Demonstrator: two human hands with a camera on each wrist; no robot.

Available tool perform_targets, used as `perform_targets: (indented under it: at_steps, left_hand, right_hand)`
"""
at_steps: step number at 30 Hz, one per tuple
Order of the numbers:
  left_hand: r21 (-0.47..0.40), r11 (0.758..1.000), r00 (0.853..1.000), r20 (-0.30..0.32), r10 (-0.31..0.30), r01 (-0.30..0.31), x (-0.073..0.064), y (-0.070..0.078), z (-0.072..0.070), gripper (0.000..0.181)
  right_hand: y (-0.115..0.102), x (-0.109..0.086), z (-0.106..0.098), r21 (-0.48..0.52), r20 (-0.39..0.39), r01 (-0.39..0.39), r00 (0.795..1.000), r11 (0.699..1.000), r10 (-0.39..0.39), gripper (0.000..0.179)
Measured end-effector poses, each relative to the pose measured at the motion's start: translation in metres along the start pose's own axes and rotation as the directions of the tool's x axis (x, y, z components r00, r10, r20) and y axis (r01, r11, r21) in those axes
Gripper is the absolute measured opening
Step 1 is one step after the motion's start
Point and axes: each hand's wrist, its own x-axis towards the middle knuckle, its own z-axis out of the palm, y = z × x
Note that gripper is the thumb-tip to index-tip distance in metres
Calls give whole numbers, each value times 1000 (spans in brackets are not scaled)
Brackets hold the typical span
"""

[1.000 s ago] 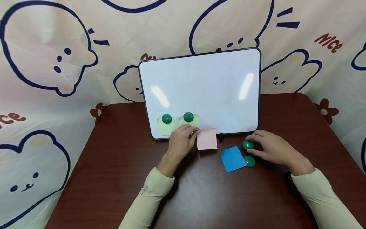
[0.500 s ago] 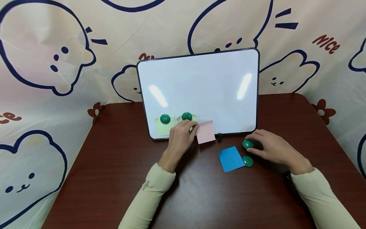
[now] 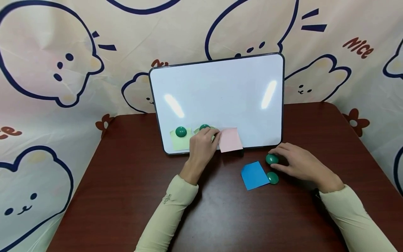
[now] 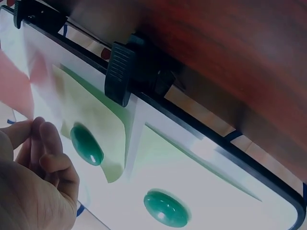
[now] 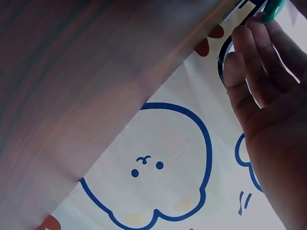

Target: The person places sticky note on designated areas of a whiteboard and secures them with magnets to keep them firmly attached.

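Note:
My left hand [image 3: 203, 145] pinches the left edge of a pink sticky note [image 3: 231, 140], which lies against the lower part of the whiteboard [image 3: 220, 91] and overhangs its bottom edge. Between the thumb and fingers of my right hand [image 3: 294, 161] is a green oval magnet [image 3: 271, 159], low over the table. A second green magnet [image 3: 273, 178] touches the corner of a blue sticky note [image 3: 254, 176] on the tabletop. In the left wrist view, two pale green notes are on the board, one under a magnet [image 4: 87, 144], the other under another magnet [image 4: 166, 208].
The whiteboard leans upright at the back of the dark wooden table [image 3: 220, 217]. Black clip feet [image 4: 122, 67] hold its bottom edge. A printed cloth [image 3: 176, 31] hangs behind and along both sides.
My left hand has lifted the pink note from in front of the board's bottom edge up onto its lower face, moving slightly right. The right hand stays at its magnet.

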Motion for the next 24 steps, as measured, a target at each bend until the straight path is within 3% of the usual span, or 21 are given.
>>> perform_targets:
  at_steps: [9, 24]
  left_hand:
    - [15, 1000, 1000, -7, -17, 17, 5, -2, 5, 11]
    - [32, 995, 994, 59, -93, 91, 11, -1, 13, 17]
  right_hand:
    - [0, 0, 3, -13, 10, 1, 1000, 1000, -1, 41]
    - [1, 0, 3, -24, -13, 15, 1000, 1000, -15, 41]
